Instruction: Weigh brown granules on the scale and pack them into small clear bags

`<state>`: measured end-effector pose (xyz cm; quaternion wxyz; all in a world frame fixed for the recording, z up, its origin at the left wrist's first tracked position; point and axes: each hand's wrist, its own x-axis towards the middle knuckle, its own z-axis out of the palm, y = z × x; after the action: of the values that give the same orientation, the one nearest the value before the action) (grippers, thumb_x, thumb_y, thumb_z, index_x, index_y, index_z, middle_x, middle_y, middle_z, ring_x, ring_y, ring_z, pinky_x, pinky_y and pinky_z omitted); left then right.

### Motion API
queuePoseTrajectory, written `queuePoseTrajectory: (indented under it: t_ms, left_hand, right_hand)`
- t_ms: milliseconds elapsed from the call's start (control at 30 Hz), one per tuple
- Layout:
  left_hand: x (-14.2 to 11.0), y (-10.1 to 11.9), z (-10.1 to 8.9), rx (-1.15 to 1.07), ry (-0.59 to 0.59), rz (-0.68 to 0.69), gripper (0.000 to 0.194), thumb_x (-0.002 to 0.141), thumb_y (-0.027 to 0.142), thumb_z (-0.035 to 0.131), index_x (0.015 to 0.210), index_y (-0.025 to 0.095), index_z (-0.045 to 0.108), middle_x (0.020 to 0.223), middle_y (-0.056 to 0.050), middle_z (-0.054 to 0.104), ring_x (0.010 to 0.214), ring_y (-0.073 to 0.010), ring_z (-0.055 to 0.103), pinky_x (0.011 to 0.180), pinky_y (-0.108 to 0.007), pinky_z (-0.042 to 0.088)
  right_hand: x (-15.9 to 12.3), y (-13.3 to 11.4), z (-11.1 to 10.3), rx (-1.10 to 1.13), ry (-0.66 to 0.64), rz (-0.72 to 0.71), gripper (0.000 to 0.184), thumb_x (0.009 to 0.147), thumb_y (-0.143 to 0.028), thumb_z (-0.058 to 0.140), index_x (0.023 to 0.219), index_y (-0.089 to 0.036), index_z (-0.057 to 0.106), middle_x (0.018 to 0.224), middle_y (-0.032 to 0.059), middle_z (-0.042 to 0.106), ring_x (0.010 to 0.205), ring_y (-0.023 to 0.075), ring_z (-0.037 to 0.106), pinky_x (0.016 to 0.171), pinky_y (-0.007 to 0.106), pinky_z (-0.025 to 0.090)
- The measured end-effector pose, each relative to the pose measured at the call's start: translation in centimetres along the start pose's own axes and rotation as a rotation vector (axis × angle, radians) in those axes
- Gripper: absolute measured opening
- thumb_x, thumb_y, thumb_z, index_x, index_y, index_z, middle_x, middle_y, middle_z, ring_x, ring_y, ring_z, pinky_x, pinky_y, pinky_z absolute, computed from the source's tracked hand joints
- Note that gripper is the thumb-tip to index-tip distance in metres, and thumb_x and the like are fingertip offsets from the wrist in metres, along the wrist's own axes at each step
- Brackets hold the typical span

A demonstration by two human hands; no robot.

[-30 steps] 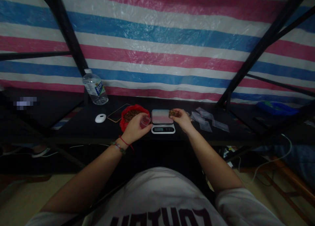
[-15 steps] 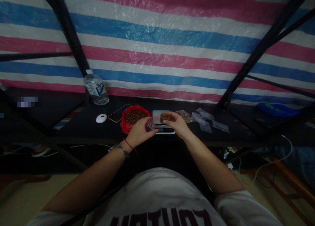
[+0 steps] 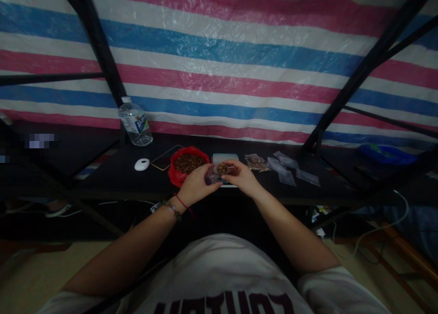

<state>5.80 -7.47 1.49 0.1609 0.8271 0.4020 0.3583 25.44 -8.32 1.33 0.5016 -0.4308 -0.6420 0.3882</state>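
My left hand (image 3: pixel 197 184) is closed round a small clear plastic bag (image 3: pixel 211 175), its mouth turned to the right. In my right hand (image 3: pixel 242 179) is a small clear cup (image 3: pixel 222 169) of brown bits, tilted left against the bag's mouth. Both hands are over the front of a small white scale (image 3: pixel 224 158), partly hiding it. Just left of them, a red bag (image 3: pixel 175 176) lies open with many brown seed-like bits (image 3: pixel 189 162) inside. To the right is a filled clear bag (image 3: pixel 256 163), beside several flat clear bags (image 3: pixel 284 172).
On the black table (image 3: pixel 112 179) at left are a white computer mouse (image 3: pixel 141 164), a phone-like slab (image 3: pixel 164 159) and a large clear bottle (image 3: pixel 137 124). Black metal posts (image 3: pixel 102 54) frame a striped plastic sheet behind. A blue tray (image 3: pixel 386 155) sits far right.
My right hand has moved left and slightly down, bringing the cup from over the scale to the bag in my left hand and tipping it. The filled bag at right now shows more fully.
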Motion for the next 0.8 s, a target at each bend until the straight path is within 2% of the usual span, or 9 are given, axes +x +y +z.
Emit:
queuePoseTrajectory:
  t_ms: [167,300,633,800]
  left_hand:
    - [-0.1,0.1,0.0,-0.019,-0.007,0.005,0.054,0.072,0.044,0.07,0.117,0.017,0.056,0.113,-0.011,0.066,0.102,-0.0271,0.064,0.089,-0.04,0.05]
    - [-0.2,0.5,-0.1,-0.011,-0.013,0.005,0.049,0.074,0.043,0.068,0.113,0.016,0.058,0.109,-0.01,0.067,0.098,-0.0264,0.065,0.087,-0.039,0.05]
    - [-0.3,1.1,0.1,-0.01,-0.012,0.035,0.04,0.073,0.039,0.068,0.107,0.018,0.06,0.102,-0.009,0.068,0.093,-0.0251,0.065,0.083,-0.038,0.051]
    - [-0.7,1.5,0.5,-0.061,-0.017,0.044,0.035,0.076,0.037,0.065,0.105,0.019,0.059,0.097,-0.007,0.068,0.087,-0.0227,0.065,0.077,-0.035,0.051]
  right_hand:
    - [-0.3,-0.5,0.3,-0.062,0.009,-0.045,0.041,0.063,-0.025,0.076,0.1,-0.022,0.059,0.099,0.0031,0.063,0.086,0.0164,0.062,0.075,0.031,0.053]
    - [-0.5,-0.9,0.1,-0.182,-0.022,-0.103,0.032,0.066,-0.023,0.074,0.094,-0.021,0.061,0.094,0.0022,0.063,0.085,0.0165,0.062,0.077,0.031,0.053]
    - [-1.0,-2.8,-0.5,-0.418,-0.111,-0.247,0.028,0.071,-0.019,0.072,0.099,-0.023,0.071,0.098,0.005,0.064,0.09,0.0191,0.062,0.08,0.034,0.052]
    - [-1.2,-3.1,-0.6,-0.36,-0.125,-0.238,0.04,0.073,-0.019,0.071,0.112,-0.027,0.069,0.109,0.0054,0.066,0.097,0.0203,0.064,0.087,0.037,0.053]
